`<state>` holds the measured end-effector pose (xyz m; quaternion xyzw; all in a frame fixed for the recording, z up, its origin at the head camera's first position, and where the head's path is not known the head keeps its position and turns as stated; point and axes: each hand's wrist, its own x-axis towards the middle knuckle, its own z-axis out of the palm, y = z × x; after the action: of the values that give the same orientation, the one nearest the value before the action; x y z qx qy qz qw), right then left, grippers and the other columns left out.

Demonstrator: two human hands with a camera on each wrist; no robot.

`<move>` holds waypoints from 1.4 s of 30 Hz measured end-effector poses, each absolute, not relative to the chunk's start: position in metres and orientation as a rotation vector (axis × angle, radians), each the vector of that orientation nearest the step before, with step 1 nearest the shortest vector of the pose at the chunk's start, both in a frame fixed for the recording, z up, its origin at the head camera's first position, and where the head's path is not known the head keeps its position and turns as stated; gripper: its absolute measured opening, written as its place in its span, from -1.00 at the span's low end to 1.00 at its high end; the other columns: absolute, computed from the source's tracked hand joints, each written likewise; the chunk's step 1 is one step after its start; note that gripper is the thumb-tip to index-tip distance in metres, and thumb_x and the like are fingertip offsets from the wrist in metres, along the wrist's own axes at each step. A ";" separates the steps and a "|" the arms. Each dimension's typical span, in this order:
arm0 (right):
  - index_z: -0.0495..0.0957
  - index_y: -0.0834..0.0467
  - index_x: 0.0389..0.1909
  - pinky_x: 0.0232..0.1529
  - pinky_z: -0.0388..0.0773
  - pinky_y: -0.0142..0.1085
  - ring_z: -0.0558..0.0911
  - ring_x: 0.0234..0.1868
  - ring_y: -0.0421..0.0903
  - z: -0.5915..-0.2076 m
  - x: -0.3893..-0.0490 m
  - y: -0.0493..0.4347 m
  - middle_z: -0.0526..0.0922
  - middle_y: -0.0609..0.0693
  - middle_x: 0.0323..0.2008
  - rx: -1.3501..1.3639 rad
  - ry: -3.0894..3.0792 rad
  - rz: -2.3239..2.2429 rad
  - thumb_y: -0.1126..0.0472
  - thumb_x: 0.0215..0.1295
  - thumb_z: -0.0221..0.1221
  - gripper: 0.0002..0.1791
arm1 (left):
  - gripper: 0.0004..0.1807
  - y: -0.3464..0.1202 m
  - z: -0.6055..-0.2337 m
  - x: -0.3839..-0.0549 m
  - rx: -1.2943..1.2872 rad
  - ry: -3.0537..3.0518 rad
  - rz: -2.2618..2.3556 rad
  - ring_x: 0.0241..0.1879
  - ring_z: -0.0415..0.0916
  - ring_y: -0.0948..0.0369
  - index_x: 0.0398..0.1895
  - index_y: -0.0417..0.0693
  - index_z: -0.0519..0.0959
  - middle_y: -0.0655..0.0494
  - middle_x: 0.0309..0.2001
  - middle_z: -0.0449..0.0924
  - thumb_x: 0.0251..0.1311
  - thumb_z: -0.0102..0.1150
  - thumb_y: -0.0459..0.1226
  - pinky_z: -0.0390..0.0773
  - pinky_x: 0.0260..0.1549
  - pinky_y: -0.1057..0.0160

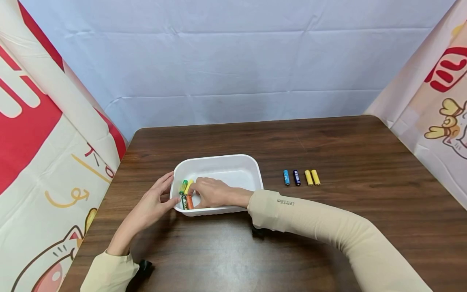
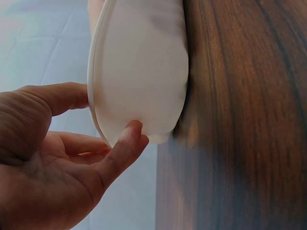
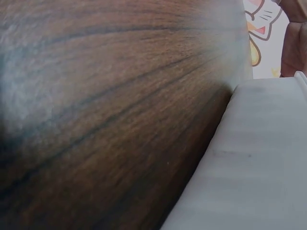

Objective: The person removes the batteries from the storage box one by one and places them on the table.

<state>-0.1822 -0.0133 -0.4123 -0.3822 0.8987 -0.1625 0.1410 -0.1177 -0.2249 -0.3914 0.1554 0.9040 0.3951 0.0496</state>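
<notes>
A white plastic tray (image 1: 233, 159) stands on the table, seen from above in the head view. In its left end lie a green battery (image 1: 183, 187), a yellow battery (image 1: 188, 187), a dark battery (image 1: 184, 202) and an orange battery (image 1: 189, 202). My right hand (image 1: 213, 192) reaches into the tray, its fingers and thumb about the orange battery; the fingertips are partly hidden. At the tray's left end my left hand (image 1: 151, 205) holds the rim and outer wall, with thumb and fingers spread along it. The right wrist view shows mostly the tray's outer side (image 3: 259, 143).
Right of the tray, a light blue battery (image 1: 286, 177), a dark blue battery (image 1: 296, 177) and two yellow batteries (image 1: 312, 177) lie in a row on the brown wooden table (image 1: 365, 174). Pale cloth (image 1: 233, 73) hangs behind, and printed cloths hang at both sides.
</notes>
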 end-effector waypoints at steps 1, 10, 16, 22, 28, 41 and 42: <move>0.71 0.05 0.11 -0.35 0.42 -0.42 0.47 -0.29 -0.22 -0.412 -0.182 -0.014 0.51 -0.13 -0.29 -1.109 2.596 -0.465 0.00 0.21 0.48 -0.54 | -0.24 -0.225 -0.391 -0.118 0.471 2.753 1.204 0.24 0.51 -0.22 0.55 -0.38 0.19 -0.24 0.56 0.08 0.38 0.29 -0.35 0.63 0.09 -0.13; 0.71 0.06 0.07 -0.33 0.42 -0.39 0.47 -0.28 -0.21 -0.407 -0.183 -0.009 0.49 -0.13 -0.27 -1.137 2.624 -0.429 -0.06 0.23 0.44 -0.55 | -0.24 -0.225 -0.392 -0.118 0.468 2.759 1.206 0.24 0.50 -0.24 0.55 -0.37 0.20 -0.24 0.56 0.09 0.37 0.30 -0.37 0.63 0.08 -0.14; 0.73 0.05 -0.07 -0.28 0.47 -0.40 0.50 -0.26 -0.21 -0.402 -0.184 0.005 0.55 -0.10 -0.24 -1.106 2.635 -0.548 -0.03 0.13 0.45 -0.62 | -0.22 -0.224 -0.389 -0.117 0.469 2.760 1.191 0.25 0.49 -0.23 0.56 -0.37 0.18 -0.25 0.56 0.08 0.37 0.31 -0.35 0.62 0.09 -0.14; 0.72 0.04 -0.20 -0.19 0.51 -0.37 0.54 -0.20 -0.20 -0.400 -0.187 0.025 0.60 -0.08 -0.21 -1.068 2.678 -0.686 -0.01 0.03 0.44 -0.67 | -0.21 -0.223 -0.389 -0.118 0.440 2.762 1.171 0.23 0.51 -0.21 0.56 -0.35 0.18 -0.25 0.56 0.08 0.37 0.32 -0.32 0.62 0.10 -0.14; 0.68 -0.08 -0.35 -0.14 0.52 -0.35 0.57 -0.18 -0.14 -0.385 -0.186 0.048 0.64 -0.05 -0.22 -1.098 2.729 -0.851 0.01 0.00 0.39 -0.82 | -0.19 -0.223 -0.389 -0.117 0.419 2.752 1.174 0.24 0.50 -0.20 0.57 -0.33 0.17 -0.24 0.57 0.07 0.37 0.32 -0.31 0.61 0.11 -0.13; 0.67 0.07 -0.16 -0.25 0.49 -0.31 0.53 -0.25 -0.08 -0.326 -0.184 0.139 0.55 -0.06 -0.27 -1.084 2.831 -1.158 0.15 0.05 0.41 -0.70 | -0.18 -0.223 -0.388 -0.117 0.411 2.749 1.174 0.25 0.49 -0.19 0.58 -0.31 0.16 -0.23 0.58 0.07 0.36 0.33 -0.32 0.62 0.11 -0.13; 0.66 0.09 -0.12 -0.27 0.49 -0.32 0.53 -0.26 -0.10 -0.322 -0.183 0.148 0.54 -0.05 -0.26 -1.062 2.850 -1.145 0.16 0.05 0.41 -0.67 | -0.19 -0.223 -0.388 -0.117 0.407 2.748 1.172 0.25 0.49 -0.19 0.58 -0.31 0.17 -0.23 0.58 0.06 0.36 0.33 -0.32 0.61 0.11 -0.13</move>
<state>-0.1835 0.1478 -0.3217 -0.3263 0.8757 -0.3519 -0.0541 -0.1168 -0.2232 -0.3878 0.1347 0.9096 0.3879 0.0632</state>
